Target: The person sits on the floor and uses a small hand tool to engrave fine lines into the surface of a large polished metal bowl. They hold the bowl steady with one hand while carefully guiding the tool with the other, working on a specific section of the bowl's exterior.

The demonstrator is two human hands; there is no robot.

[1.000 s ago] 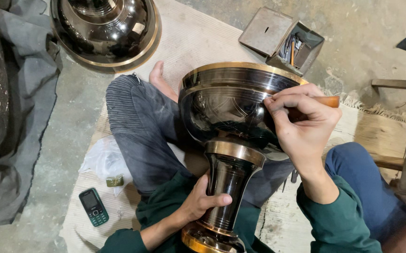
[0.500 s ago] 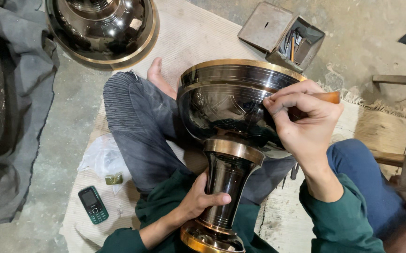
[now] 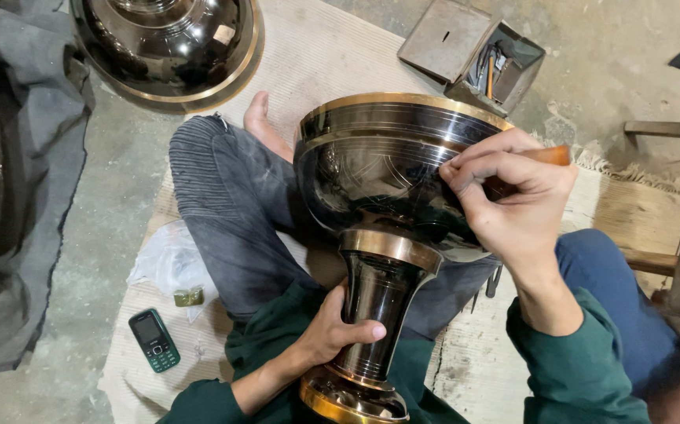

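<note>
A large dark polished metal goblet-shaped vessel with brass-coloured rims lies across my lap, its bowl pointing away from me. My left hand grips its narrow stem just above the brass foot. My right hand rests on the right side of the bowl, fingers closed around a small tool with an orange-brown wooden handle; the tool's tip is hidden behind my fingers against the bowl's surface.
A second dark vessel with a brass rim lies at the top left on the mat. An open metal box of tools sits beyond the bowl. A small mobile phone and a clear plastic bag lie at my left. Grey cloth covers the far left.
My right hand has shifted slightly along the bowl's side with the tool. My left hand keeps its grip on the stem.
</note>
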